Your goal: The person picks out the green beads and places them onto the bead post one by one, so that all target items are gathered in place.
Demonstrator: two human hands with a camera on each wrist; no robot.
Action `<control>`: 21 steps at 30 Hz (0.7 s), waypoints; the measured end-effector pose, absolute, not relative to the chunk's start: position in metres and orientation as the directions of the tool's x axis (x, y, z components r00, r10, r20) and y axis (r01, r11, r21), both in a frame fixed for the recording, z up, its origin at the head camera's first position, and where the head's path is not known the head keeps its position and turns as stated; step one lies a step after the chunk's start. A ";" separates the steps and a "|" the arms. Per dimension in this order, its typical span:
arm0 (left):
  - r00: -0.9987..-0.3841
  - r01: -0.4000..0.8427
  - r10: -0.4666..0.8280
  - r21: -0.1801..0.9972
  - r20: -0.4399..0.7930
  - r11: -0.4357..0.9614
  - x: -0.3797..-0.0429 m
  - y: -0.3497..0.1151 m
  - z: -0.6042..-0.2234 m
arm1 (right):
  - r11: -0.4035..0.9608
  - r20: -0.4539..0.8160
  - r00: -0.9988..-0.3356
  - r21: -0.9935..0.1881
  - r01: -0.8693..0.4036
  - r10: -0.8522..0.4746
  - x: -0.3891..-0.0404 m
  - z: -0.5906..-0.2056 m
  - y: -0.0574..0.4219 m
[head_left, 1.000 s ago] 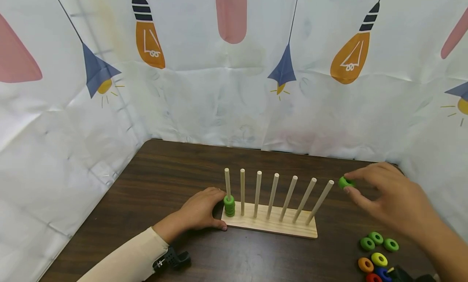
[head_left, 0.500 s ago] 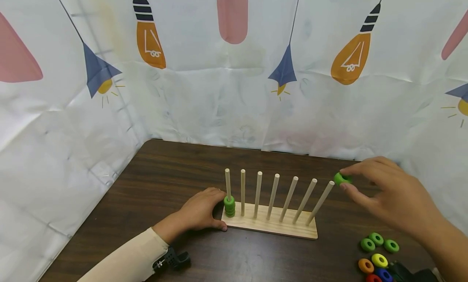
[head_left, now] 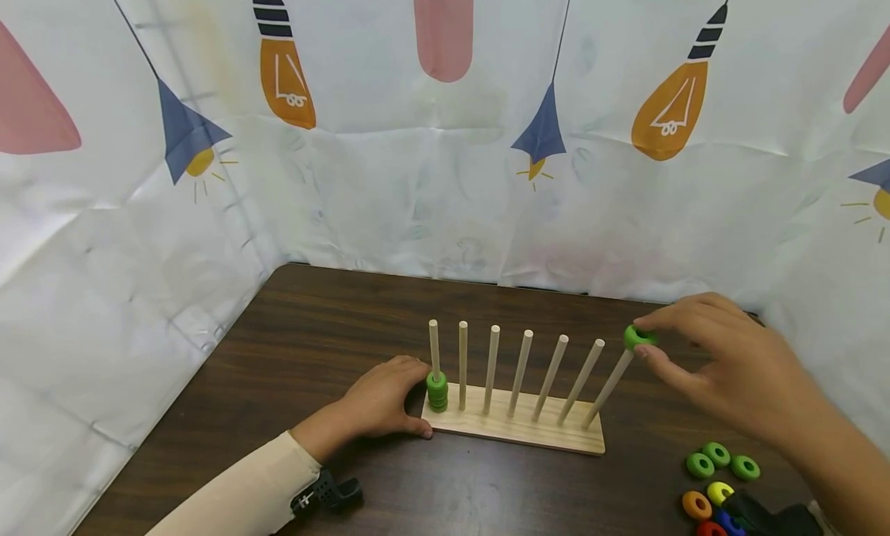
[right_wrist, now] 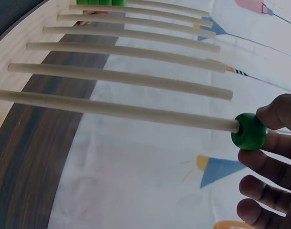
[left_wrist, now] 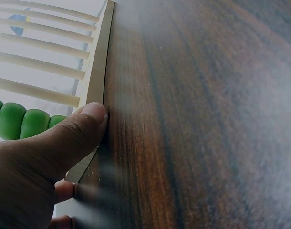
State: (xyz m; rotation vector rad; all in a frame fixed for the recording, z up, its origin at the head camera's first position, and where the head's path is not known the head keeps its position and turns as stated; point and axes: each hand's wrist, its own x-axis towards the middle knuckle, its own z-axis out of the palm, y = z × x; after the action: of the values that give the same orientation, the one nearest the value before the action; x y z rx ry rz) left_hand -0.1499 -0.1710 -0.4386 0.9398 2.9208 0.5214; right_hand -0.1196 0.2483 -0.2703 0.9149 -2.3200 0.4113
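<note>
A wooden peg board (head_left: 514, 429) with a row of upright pegs stands on the brown table. Green ring beads (head_left: 437, 393) are stacked on its leftmost peg. My left hand (head_left: 381, 397) holds the board's left end, the thumb (left_wrist: 90, 117) along the front edge and the other fingers round the end. At the far right, my right hand (head_left: 737, 370) pinches a green ring bead (head_left: 633, 337) between thumb and fingers. In the right wrist view, the tip of the rightmost peg (right_wrist: 183, 118) sits at the hole of this green bead (right_wrist: 253, 136).
Three loose green beads (head_left: 716, 452) lie on the table at the right. Nearer the front are a yellow bead (head_left: 718, 491), an orange bead (head_left: 697, 506), a blue bead (head_left: 730, 524) and a red bead (head_left: 711, 529). A patterned white curtain (head_left: 389, 204) hangs behind the table (head_left: 334, 320).
My right hand has moved left with the green bead, from beside the rightmost peg onto its tip. The left hand stays at the board's left end.
</note>
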 end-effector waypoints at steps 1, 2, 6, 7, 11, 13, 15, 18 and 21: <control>-0.818 0.561 0.571 0.323 0.073 0.762 -0.150 -0.171 -0.439 | 0.713 0.637 -0.577 -0.061 -0.699 -0.511 -0.120 -0.270 0.247; -0.818 0.561 0.571 0.324 0.074 0.762 -0.150 -0.171 -0.438 | 0.710 0.637 -0.576 -0.064 -0.702 -0.512 -0.120 -0.270 0.246; -0.818 0.562 0.571 0.327 0.078 0.760 -0.150 -0.171 -0.439 | 0.689 0.644 -0.563 -0.075 -0.721 -0.518 -0.121 -0.270 0.241; -0.818 0.560 0.570 0.327 0.077 0.761 -0.150 -0.171 -0.439 | 0.681 0.647 -0.557 -0.078 -0.728 -0.521 -0.121 -0.270 0.240; -0.818 0.562 0.570 0.323 0.079 0.761 -0.150 -0.171 -0.439 | 0.656 0.657 -0.535 -0.081 -0.751 -0.532 -0.123 -0.271 0.237; -0.816 0.565 0.572 0.322 0.080 0.760 -0.150 -0.170 -0.439 | 0.649 0.659 -0.531 -0.084 -0.756 -0.533 -0.123 -0.271 0.235; -0.814 0.569 0.575 0.320 0.083 0.758 -0.151 -0.170 -0.439 | 0.646 0.658 -0.533 -0.091 -0.758 -0.532 -0.123 -0.271 0.233; -0.815 0.565 0.574 0.322 0.078 0.760 -0.150 -0.170 -0.438 | 0.644 0.656 -0.536 -0.098 -0.759 -0.532 -0.123 -0.270 0.231; -0.818 0.560 0.570 0.325 0.073 0.762 -0.150 -0.170 -0.437 | 0.647 0.647 -0.548 -0.109 -0.755 -0.531 -0.123 -0.270 0.228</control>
State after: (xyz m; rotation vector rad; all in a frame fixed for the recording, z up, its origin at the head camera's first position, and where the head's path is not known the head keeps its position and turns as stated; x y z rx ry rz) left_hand -0.1497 -0.1698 -0.4375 0.9367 2.9207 0.5247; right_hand -0.1228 0.2281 -0.2702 0.9970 -2.2873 0.5097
